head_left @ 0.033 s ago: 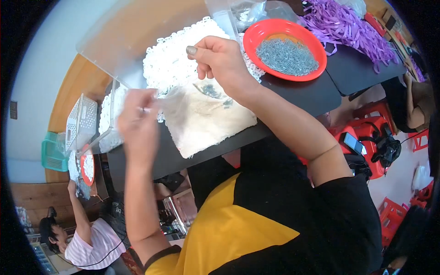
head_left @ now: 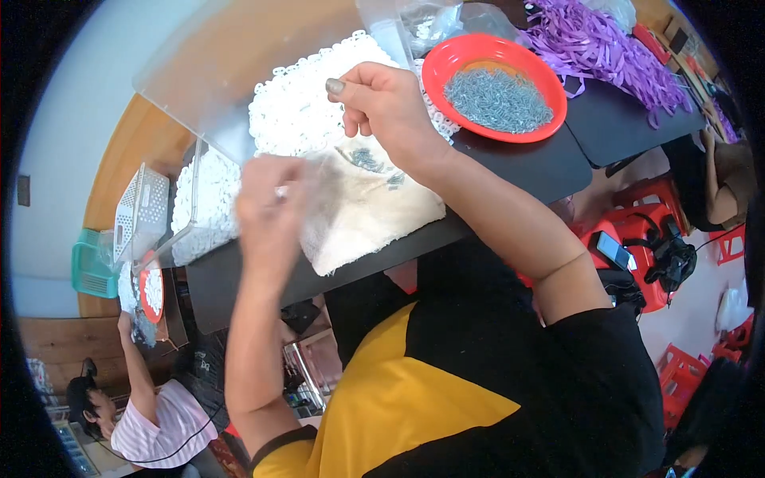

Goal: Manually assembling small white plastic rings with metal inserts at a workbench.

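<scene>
My right hand (head_left: 390, 110) is held above a cream cloth (head_left: 362, 227), thumb and forefinger pinched together. Whatever is in that pinch is too small or hidden to name. To its left, my left hand (head_left: 269, 199), wearing a ring, is smeared by motion, so its grip does not show. Small grey metal pins (head_left: 365, 159) lie in a little heap on the cloth, below my right hand. Behind both hands spreads a large pile of white ring-shaped plastic pieces (head_left: 307, 95) in a clear bin (head_left: 179, 88).
A red plate (head_left: 434, 68) full of metal pins stands right of my right hand. Purple ribbons (head_left: 594, 52) are heaped at the far right. A second clear box of white pieces (head_left: 207, 203) and a white perforated basket (head_left: 143, 207) are at left. A co-worker (head_left: 155, 422) sits lower left.
My left hand has moved right, closer to my right hand, uncovering more of the white pieces at left. The right hand has stayed nearly still.
</scene>
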A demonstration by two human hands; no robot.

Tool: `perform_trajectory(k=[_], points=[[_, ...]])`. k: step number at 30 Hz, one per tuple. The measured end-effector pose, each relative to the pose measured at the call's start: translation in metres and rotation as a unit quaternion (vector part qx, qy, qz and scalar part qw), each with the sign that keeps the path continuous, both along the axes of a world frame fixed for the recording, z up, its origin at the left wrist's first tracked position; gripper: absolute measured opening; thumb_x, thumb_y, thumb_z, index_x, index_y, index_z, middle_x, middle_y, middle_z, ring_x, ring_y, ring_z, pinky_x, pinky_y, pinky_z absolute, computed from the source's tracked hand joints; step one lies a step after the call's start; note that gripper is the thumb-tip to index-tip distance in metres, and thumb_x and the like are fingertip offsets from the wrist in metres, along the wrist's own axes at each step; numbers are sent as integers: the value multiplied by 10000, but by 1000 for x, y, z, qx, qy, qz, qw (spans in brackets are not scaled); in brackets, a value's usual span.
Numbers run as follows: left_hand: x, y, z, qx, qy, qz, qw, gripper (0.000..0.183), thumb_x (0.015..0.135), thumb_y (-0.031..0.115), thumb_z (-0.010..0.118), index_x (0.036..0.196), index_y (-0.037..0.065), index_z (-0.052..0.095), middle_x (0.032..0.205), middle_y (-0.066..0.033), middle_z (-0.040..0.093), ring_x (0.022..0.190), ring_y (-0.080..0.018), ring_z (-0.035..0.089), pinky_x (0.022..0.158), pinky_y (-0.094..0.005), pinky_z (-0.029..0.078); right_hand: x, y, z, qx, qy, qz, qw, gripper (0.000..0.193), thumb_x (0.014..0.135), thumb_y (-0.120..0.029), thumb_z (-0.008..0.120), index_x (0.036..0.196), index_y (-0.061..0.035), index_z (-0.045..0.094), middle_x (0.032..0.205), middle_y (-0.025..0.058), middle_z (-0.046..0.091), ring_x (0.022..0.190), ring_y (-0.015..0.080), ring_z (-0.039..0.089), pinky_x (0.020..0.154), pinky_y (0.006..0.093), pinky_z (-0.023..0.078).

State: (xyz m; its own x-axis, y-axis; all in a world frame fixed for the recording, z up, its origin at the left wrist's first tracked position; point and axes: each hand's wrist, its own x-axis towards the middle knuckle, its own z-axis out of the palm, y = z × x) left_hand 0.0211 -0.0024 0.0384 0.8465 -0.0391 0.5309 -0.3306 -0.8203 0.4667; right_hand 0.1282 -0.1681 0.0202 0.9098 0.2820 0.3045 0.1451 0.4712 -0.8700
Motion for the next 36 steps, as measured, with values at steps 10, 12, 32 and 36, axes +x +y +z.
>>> perform_trajectory(k=[10,12,32,36], points=[[41,-53,-47,76,102,-7,992,160,760,97,698,856,2,613,768,-100,581,734,-237,566,639,-363,461,-3,-7,4,-49,-23,-6,999,204,866,-202,673,804,-11,636,595,-1,545,560,48,494,513,226,372],[47,-46,-52,-202,242,17,949,200,777,114,717,889,-8,607,691,-87,574,617,-175,547,571,-315,446,0,-13,0,-269,-193,-89,939,232,844,-222,668,797,3,637,629,67,602,594,161,592,554,321,445],[36,-40,-69,-202,53,9,978,300,633,-50,755,871,-7,578,821,-66,511,595,-151,504,569,-293,436,7,-14,-24,-588,-382,-141,699,104,758,-115,639,815,-27,640,838,154,635,748,346,645,619,469,483],[36,-41,-67,-201,41,25,978,318,617,-36,770,865,-1,574,833,-73,514,604,-164,520,576,-298,448,13,-11,-28,-588,-415,-155,676,95,775,-126,637,811,-39,638,818,131,612,735,339,638,616,462,486]])
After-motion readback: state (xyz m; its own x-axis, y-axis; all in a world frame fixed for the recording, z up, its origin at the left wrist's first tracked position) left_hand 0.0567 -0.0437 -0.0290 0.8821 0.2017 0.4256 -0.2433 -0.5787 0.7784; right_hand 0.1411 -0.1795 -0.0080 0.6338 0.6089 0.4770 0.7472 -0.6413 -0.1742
